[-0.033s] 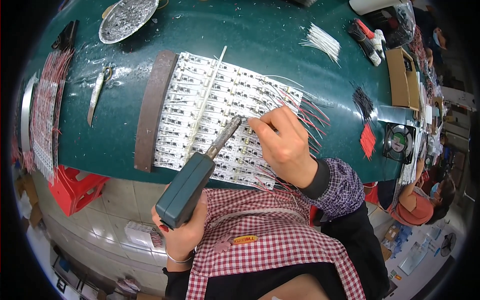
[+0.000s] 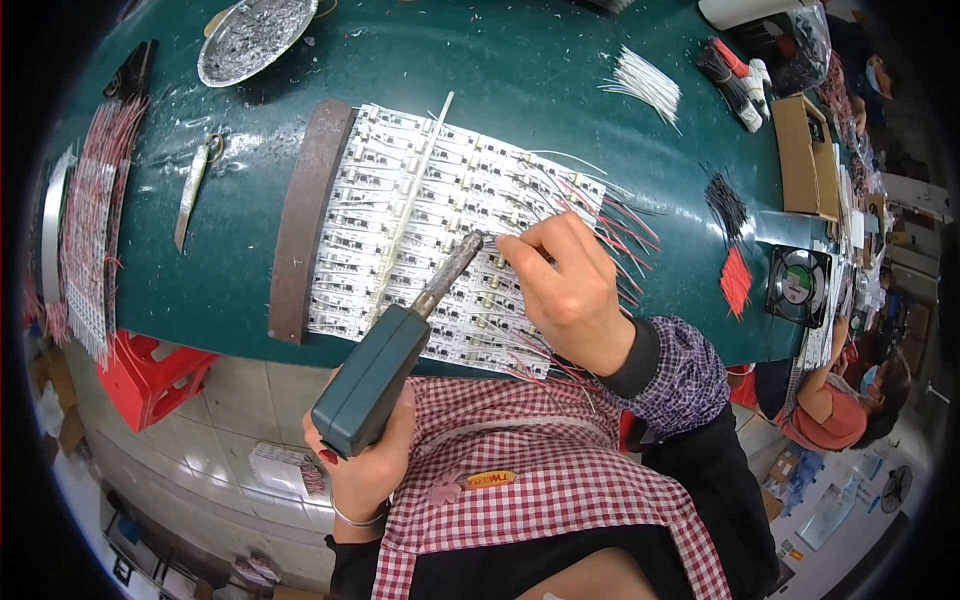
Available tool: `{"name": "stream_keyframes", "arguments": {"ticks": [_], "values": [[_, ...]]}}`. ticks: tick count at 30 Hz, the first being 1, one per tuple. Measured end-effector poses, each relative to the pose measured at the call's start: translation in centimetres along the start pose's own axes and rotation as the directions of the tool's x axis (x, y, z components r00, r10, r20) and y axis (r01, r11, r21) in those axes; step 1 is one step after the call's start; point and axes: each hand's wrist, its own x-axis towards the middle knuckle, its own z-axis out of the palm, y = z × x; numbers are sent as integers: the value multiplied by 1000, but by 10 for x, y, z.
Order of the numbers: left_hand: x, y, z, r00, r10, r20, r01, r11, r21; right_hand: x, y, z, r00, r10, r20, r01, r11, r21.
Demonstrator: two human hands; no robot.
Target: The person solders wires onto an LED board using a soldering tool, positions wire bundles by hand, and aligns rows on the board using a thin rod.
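Observation:
My left hand [image 2: 372, 462] is wrapped round the green handle of a soldering gun [image 2: 368, 378]. Its metal barrel slants up and to the right, with the tip over a panel of small white circuit boards [image 2: 345, 285]. Right beside that tip, my right hand [image 2: 570, 285] pinches the end of a thin wire [image 2: 489, 239] between thumb and forefinger; most of the wire is hidden by the fingers. White and red wires [image 2: 628, 240] stick out from the panel's right side. A pale narrow strip [image 2: 418, 190] lies across the boards, and a brown bar [image 2: 305, 220] runs along their left edge.
On the green table [image 2: 480, 60] lie a dish of scraps [image 2: 255, 40], scissors [image 2: 193, 185] and wired boards [image 2: 95, 220] at left. White wires [image 2: 645, 85], black wires [image 2: 725, 205], red wires [image 2: 735, 280], a cardboard box [image 2: 805, 160] and a fan [image 2: 798, 285] are at right. A co-worker [image 2: 840, 405] sits beyond.

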Motion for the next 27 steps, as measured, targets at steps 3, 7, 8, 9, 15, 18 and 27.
{"name": "stream_keyframes", "arguments": {"ticks": [3,7,8,9,15,18,27], "values": [[1,4,1,1000,-31,7,31,999,-19,1,-1,0,1000,2,-1,-2,1000,-5],[0,5,-1,999,-45,-3,45,999,-23,0,0,0,1000,0,1,0,1000,-3],[-1,4,-2,996,-84,6,84,996,-10,0,0,0,1000,1,1,-1,1000,-4],[-3,2,-3,996,-83,6,83,996,-10,0,0,0,1000,-2,-2,2,1000,-6],[-11,-3,-5,996,-72,-48,73,997,27,0,0,2,1000,-14,-12,14,1000,-10],[-11,-2,-5,994,-96,-57,97,995,14,0,1,3,1000,-17,-17,17,1000,-14],[-12,-1,-6,994,-63,-93,63,998,-8,-3,-9,1,997,-32,-73,32,999,-9]]}}
